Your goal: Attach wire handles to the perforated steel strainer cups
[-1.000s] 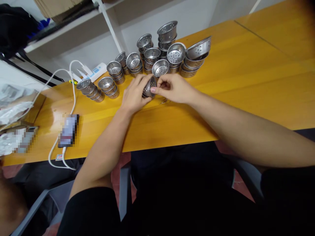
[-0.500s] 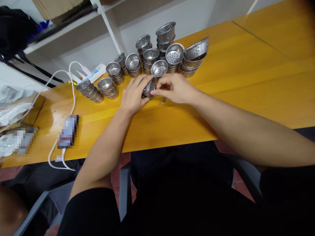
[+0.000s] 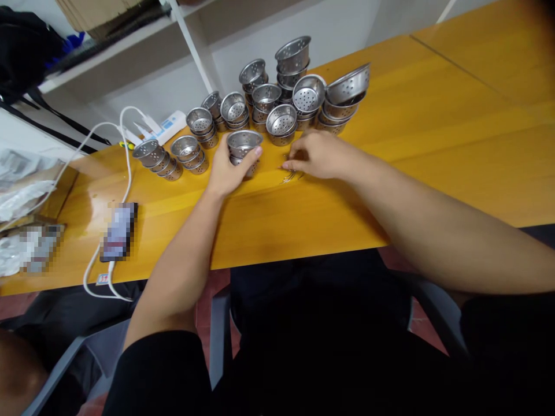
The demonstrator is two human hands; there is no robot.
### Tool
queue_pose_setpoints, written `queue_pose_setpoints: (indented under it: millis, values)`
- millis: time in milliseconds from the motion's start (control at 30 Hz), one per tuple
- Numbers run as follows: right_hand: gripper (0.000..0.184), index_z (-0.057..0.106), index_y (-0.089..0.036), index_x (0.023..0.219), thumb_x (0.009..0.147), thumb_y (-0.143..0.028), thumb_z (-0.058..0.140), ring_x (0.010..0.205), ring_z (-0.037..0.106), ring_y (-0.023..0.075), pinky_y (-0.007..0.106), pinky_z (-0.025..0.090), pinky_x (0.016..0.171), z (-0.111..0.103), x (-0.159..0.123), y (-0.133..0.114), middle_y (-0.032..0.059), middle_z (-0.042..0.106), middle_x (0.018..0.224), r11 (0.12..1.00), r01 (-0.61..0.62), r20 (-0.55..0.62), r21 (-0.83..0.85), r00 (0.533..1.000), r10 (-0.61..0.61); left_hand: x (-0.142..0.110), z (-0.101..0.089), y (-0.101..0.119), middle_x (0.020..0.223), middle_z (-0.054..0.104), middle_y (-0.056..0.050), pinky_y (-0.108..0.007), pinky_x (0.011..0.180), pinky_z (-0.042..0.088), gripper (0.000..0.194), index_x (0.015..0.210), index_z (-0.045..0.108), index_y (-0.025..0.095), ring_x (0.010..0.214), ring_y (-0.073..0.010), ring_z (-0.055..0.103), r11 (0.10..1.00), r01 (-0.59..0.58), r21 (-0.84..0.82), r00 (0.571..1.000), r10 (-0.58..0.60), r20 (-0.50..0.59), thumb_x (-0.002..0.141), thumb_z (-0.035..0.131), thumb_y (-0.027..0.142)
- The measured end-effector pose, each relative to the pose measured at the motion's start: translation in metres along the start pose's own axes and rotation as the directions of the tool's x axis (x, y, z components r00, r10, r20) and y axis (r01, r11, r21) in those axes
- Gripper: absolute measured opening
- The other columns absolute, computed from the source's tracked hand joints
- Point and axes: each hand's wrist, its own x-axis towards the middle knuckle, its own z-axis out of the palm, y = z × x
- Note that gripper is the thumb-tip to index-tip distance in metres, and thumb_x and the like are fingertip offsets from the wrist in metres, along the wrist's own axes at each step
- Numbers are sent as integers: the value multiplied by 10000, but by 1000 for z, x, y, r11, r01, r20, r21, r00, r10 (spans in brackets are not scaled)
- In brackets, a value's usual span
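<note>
In the head view, the left hand [image 3: 225, 172] curls round a small stack of round perforated metal cups [image 3: 244, 143], the thumb lying over the rim and the other fingers mostly hidden. The stack stands near the front edge of the glossy, yellow-brown wooden surface [image 3: 269, 225], its mouth facing up. The right hand [image 3: 323, 155] is bent, with thumb and forefinger drawn close; whether they pinch anything cannot be told. Just beneath those fingertips lie thin, shiny metal pieces [image 3: 288, 177], too small to make out fully.

Beyond the fingers of both hands stand further stacks of dull silver cups [image 3: 281, 121], dotted with holes; a wider, shallow one [image 3: 349, 85] tilts atop the stack farthest right. Left of the left fingers are more tapered stacks [image 3: 186, 149], a white power strip [image 3: 171, 126] and, nearer the person, a dark-edged phone [image 3: 119, 232] beside smooth white cable [image 3: 90, 271].
</note>
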Motion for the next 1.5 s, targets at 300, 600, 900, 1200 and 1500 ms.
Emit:
queue_pose_setpoints:
  millis: [300,600,900,1200,1500]
  values:
    - [640,785,-275,1517,1038,-681,910,1166,713,356,546,633,1105,-3,-5,-66,154,712,1426,973,140,-32,185,990,-137,3,19,-16,1561,765,-179,-586,1320,634,949,1514,612,269,1502,-359,772,979,13,-205,1000,-15,-12,1052,457,1084]
    - [443,762,-260,1114,1075,-691,853,1233,705,389,594,610,1141,-1,-1,-72,152,719,1359,945,191,-26,264,981,-191,8,-10,-18,1753,644,-148,-636,1442,519,929,1768,445,393,1693,-401,624,999,-42,27,992,44,-121,1085,497,1021]
    - [492,761,-269,1120,1051,-748,850,1067,722,379,587,600,1061,-12,-3,-66,129,790,1155,978,54,-21,201,998,-51,20,-90,-71,1852,539,-131,-657,1587,337,942,1761,438,349,1842,-407,434,959,183,218,889,-66,-453,1008,867,718]
    - [476,745,-262,1088,1048,-719,873,1054,705,360,549,587,1034,-10,-4,-62,122,760,1131,978,55,-19,202,998,-52,19,-95,-104,1904,447,-258,-657,1636,180,922,1737,426,204,1880,-456,362,918,342,201,883,-240,-403,999,921,449]
    - [397,721,-240,1062,1048,-599,889,1023,694,324,486,562,992,-12,-5,-64,104,753,1114,978,69,-27,197,998,-65,19,-93,-111,1863,457,-308,-634,1643,98,860,1711,492,136,1889,-487,335,899,397,188,868,-301,-395,991,922,328]
